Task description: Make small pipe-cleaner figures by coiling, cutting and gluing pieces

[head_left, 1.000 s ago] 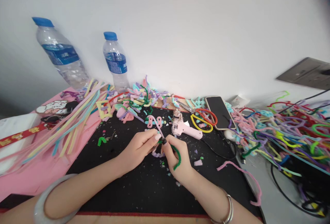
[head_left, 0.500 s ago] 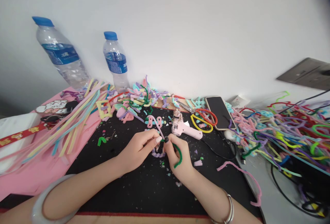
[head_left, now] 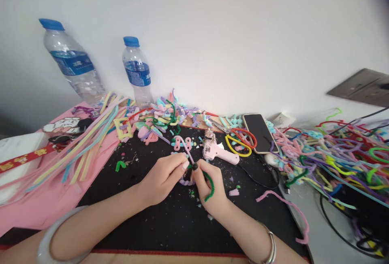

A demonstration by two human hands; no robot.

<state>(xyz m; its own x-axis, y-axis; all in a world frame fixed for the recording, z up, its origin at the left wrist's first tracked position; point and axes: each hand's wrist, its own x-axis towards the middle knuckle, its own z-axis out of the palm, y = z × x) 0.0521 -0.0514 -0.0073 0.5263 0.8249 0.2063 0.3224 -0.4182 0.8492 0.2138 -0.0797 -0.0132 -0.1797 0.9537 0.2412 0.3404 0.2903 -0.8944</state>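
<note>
My left hand [head_left: 168, 177] is closed in a pinch at the middle of the black mat, its fingertips close to those of my right hand [head_left: 209, 181]. Between them a lilac pipe cleaner [head_left: 187, 149] points up and away. A dark green pipe cleaner [head_left: 210, 187] comes out of my right hand's grip and curves down over its back. Behind the fingers lies a twisted purple pipe cleaner piece [head_left: 186, 182], partly hidden. Just beyond stands a pink looped shape [head_left: 179, 143]. The exact spot where the fingertips meet is hard to make out.
A pink glue gun [head_left: 223, 154], red-and-yellow-handled scissors [head_left: 238, 144] and a phone [head_left: 259, 132] lie beyond my right hand. Pipe cleaners pile up at the right [head_left: 340, 150] and back. Two bottles [head_left: 138, 73] stand by the wall. Long strips [head_left: 88, 142] lie left on pink paper.
My hands stay together with barely any movement. My left fingertips have shifted slightly, and the green pipe cleaner's free end sits a little lower.
</note>
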